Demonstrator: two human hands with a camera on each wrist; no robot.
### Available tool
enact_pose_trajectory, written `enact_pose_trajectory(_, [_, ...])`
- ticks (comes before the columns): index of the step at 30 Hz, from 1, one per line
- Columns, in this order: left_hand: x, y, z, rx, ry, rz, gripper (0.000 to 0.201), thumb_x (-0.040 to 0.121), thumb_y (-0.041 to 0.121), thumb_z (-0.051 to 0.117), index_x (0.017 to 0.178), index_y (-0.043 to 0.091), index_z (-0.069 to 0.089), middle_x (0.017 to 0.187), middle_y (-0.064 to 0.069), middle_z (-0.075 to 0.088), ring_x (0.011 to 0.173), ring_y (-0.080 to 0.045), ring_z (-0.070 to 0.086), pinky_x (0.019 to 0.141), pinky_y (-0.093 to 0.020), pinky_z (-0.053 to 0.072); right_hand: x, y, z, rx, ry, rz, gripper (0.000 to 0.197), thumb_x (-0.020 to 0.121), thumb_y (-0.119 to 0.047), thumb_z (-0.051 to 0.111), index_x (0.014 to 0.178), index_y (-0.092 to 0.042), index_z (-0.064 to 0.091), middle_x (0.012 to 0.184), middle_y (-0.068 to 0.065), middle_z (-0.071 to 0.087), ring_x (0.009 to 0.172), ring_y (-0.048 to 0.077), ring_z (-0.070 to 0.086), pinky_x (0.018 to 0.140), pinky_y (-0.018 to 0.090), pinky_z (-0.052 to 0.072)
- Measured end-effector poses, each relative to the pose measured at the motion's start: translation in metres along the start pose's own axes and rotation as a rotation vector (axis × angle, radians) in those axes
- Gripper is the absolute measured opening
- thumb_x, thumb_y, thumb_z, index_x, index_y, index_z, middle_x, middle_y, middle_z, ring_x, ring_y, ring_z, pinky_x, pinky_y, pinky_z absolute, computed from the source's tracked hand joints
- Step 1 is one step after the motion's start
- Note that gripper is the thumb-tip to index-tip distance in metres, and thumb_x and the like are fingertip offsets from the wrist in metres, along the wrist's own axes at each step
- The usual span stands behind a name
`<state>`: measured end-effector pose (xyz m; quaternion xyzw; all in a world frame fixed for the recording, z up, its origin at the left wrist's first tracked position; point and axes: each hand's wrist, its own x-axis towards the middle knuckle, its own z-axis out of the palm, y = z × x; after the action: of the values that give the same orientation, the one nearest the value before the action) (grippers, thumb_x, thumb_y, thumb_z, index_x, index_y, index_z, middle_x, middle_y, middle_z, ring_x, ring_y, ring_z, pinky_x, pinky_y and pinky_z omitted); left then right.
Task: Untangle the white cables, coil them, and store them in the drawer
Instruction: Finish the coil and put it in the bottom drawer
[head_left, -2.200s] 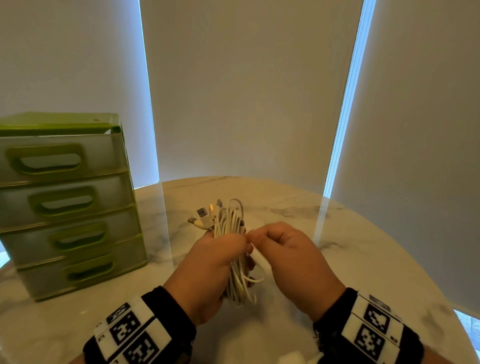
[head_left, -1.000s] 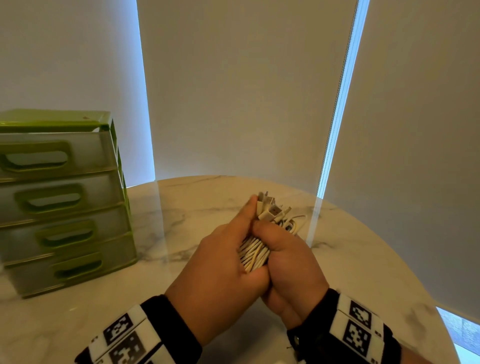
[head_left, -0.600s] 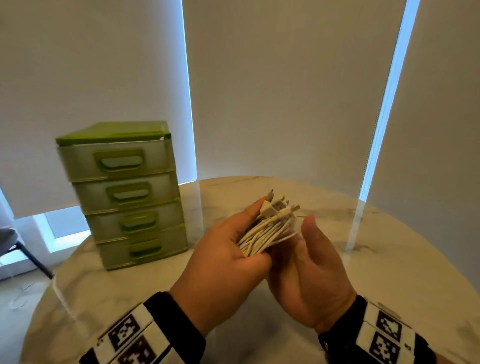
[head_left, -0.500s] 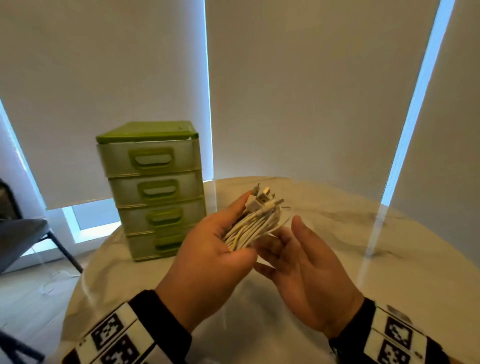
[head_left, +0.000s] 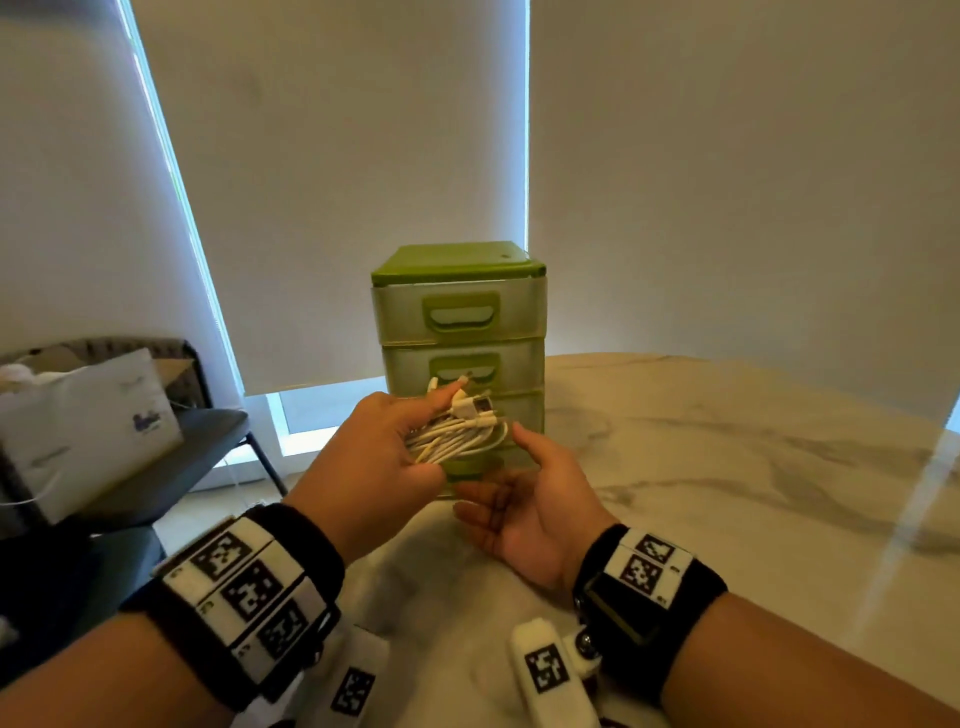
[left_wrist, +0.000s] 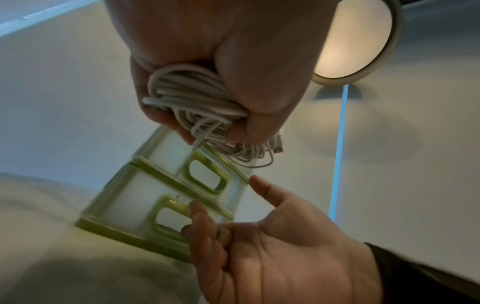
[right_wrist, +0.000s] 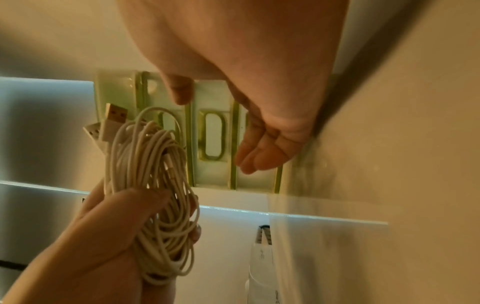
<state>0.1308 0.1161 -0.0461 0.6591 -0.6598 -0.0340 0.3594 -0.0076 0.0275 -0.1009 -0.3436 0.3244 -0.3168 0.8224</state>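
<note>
My left hand (head_left: 387, 457) grips a coiled bundle of white cables (head_left: 457, 428), their USB plugs sticking out at the far end. The same bundle of white cables (left_wrist: 194, 102) fills the left hand's fist in the left wrist view, and in the right wrist view the white cables (right_wrist: 153, 185) hang in loops from it. My right hand (head_left: 524, 499) is open, palm up, just right of and below the bundle, holding nothing. Its fingers (left_wrist: 205, 224) reach close to the lower drawers. The green drawer unit (head_left: 460, 312) stands right behind both hands, all drawers closed.
The drawer unit stands near the left edge of a round marble table (head_left: 727, 467). Off the table to the left is a dark chair (head_left: 171, 452) carrying a white bag (head_left: 88, 431). Roller blinds (head_left: 727, 182) cover the windows behind.
My right hand has let go of the bundle and opened beneath it. The left hand has carried the cables toward the drawer unit, which now sits centred in the head view.
</note>
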Motion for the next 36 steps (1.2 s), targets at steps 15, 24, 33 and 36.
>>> enact_pose_trajectory(15, [0.001, -0.018, -0.007, 0.069, -0.027, -0.101, 0.071, 0.075, 0.019, 0.061, 0.139, 0.050, 0.051, 0.091, -0.004, 0.061, 0.067, -0.013, 0.057, 0.056, -0.016, 0.036, -0.062, 0.011, 0.022, -0.423, -0.379, 0.410, 0.048, 0.082, -0.046, 0.063, 0.115, -0.015, 0.047, 0.066, 0.009, 0.059, 0.062, 0.024, 0.063, 0.055, 0.026, 0.047])
enact_pose_trajectory(24, [-0.008, -0.008, 0.006, 0.114, 0.040, -0.090, 0.070, 0.089, 0.024, 0.064, 0.147, 0.050, 0.035, 0.104, 0.008, 0.045, 0.083, -0.007, 0.052, 0.060, -0.008, 0.038, -0.036, -0.059, -0.035, -1.261, 0.012, -0.284, 0.014, 0.096, -0.035, 0.058, 0.094, -0.029, 0.070, 0.078, -0.005, 0.065, 0.067, 0.009, 0.058, 0.061, 0.022, 0.045])
enact_pose_trajectory(33, [0.002, -0.004, 0.025, 0.254, -0.030, -0.068, 0.074, 0.091, 0.026, 0.065, 0.150, 0.050, 0.029, 0.116, 0.009, 0.037, 0.099, -0.009, 0.046, 0.081, -0.012, 0.039, -0.025, -0.053, -0.031, -1.556, -0.207, -0.235, 0.014, 0.091, -0.026, 0.057, 0.087, -0.019, 0.068, 0.074, 0.001, 0.071, 0.067, 0.015, 0.065, 0.075, 0.033, 0.057])
enact_pose_trajectory(36, [0.000, -0.002, 0.025, 0.301, -0.039, -0.077, 0.073, 0.091, 0.027, 0.064, 0.150, 0.050, 0.029, 0.115, 0.009, 0.037, 0.098, -0.010, 0.046, 0.083, -0.016, 0.043, -0.028, -0.054, -0.030, -1.548, -0.339, -0.179, 0.014, 0.089, -0.024, 0.062, 0.085, -0.013, 0.070, 0.065, 0.000, 0.066, 0.057, 0.011, 0.059, 0.073, 0.029, 0.054])
